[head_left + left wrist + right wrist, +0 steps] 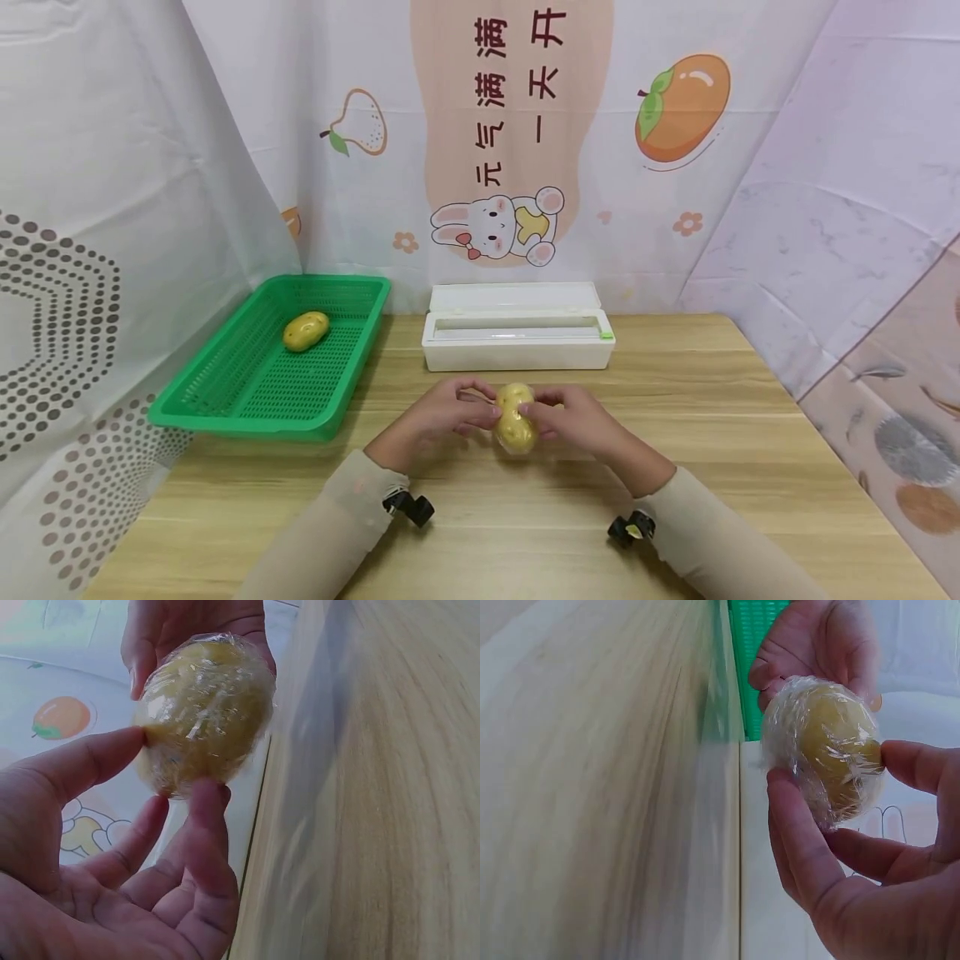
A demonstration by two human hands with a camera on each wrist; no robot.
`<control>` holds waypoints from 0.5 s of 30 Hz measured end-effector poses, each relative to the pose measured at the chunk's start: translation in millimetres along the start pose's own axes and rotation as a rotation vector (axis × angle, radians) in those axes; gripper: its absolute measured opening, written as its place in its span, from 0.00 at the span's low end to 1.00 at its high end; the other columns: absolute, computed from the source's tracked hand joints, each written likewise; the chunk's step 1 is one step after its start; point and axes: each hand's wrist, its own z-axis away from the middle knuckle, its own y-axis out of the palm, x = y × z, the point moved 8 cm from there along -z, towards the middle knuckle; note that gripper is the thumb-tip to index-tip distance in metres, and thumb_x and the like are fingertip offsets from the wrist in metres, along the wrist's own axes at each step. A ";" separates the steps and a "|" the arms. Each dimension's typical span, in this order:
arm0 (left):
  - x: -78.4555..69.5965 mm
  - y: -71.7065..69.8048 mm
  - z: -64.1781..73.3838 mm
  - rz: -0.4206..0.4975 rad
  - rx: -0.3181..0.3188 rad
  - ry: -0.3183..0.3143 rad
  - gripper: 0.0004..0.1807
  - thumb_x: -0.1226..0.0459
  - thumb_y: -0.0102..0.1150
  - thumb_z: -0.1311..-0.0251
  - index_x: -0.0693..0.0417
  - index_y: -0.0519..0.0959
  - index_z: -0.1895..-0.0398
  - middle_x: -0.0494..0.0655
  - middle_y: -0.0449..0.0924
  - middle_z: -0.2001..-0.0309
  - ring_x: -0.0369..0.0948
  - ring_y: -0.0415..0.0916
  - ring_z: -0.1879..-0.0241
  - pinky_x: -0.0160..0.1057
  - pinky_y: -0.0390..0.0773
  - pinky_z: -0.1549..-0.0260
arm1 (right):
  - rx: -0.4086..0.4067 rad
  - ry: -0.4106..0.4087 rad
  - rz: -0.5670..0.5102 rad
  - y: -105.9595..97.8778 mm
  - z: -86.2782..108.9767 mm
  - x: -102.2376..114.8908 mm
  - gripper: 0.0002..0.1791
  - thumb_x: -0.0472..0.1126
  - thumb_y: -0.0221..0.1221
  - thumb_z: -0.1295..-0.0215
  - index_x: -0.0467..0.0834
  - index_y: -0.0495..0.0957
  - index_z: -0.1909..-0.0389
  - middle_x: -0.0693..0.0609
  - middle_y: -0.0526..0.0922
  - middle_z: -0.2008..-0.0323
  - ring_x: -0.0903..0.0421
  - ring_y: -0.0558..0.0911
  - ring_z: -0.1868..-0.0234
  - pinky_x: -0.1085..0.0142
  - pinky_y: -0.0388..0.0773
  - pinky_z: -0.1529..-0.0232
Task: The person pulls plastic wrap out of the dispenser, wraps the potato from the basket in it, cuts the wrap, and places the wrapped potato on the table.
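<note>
A two-lobed potato bundle (515, 429) wrapped in clear cling film is held up between both hands over the table. My left hand (463, 408) pinches it from the left; in the left wrist view, its thumb touches one edge and its fingertips meet the lower edge of the film (206, 712). From the other side my right hand (573, 421) grips it, thumb on the front. The right wrist view shows those fingers (802, 825) curved under the crinkled film (825, 750). Just behind the hands, a white cling film box (517, 354) stands with its lid raised.
On the left sits a green plastic basket (258, 427) with one potato (306, 332) in it. The wooden table (510, 542) meets a printed curtain (337, 208) at the back. Patterned cloth hangs at both sides.
</note>
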 end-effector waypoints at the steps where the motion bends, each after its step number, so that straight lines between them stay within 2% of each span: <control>1: 0.2 0.1 0.1 0.002 -0.002 -0.005 0.21 0.58 0.74 0.41 0.56 0.79 0.48 0.52 0.91 0.58 0.42 0.89 0.61 0.40 0.83 0.68 | 0.017 0.004 -0.023 0.5 -0.7 -1.3 0.27 0.51 0.63 0.28 0.35 0.79 0.38 0.40 0.82 0.49 0.51 0.88 0.58 0.52 0.87 0.52; 6: 5.8 0.7 -1.8 0.055 -0.007 -0.022 0.21 0.62 0.75 0.42 0.60 0.78 0.49 0.54 0.89 0.60 0.44 0.89 0.64 0.44 0.87 0.65 | 0.048 0.035 -0.106 -0.8 -4.3 -10.7 0.26 0.46 0.59 0.25 0.30 0.76 0.38 0.38 0.84 0.47 0.47 0.90 0.58 0.51 0.87 0.53; 9: 11.2 1.1 -3.7 0.068 -0.003 -0.040 0.21 0.64 0.75 0.42 0.62 0.78 0.49 0.55 0.87 0.60 0.44 0.87 0.66 0.46 0.88 0.62 | 0.045 0.061 -0.105 -1.1 -5.4 -15.6 0.25 0.44 0.59 0.25 0.28 0.75 0.39 0.37 0.84 0.48 0.47 0.89 0.61 0.50 0.88 0.56; 15: 18.7 1.5 -6.8 0.022 0.003 -0.070 0.22 0.63 0.76 0.42 0.62 0.78 0.50 0.54 0.86 0.62 0.43 0.86 0.69 0.43 0.88 0.66 | 0.050 0.092 -0.066 0.8 -7.0 -21.7 0.25 0.42 0.59 0.26 0.27 0.73 0.39 0.38 0.84 0.53 0.49 0.88 0.64 0.52 0.88 0.59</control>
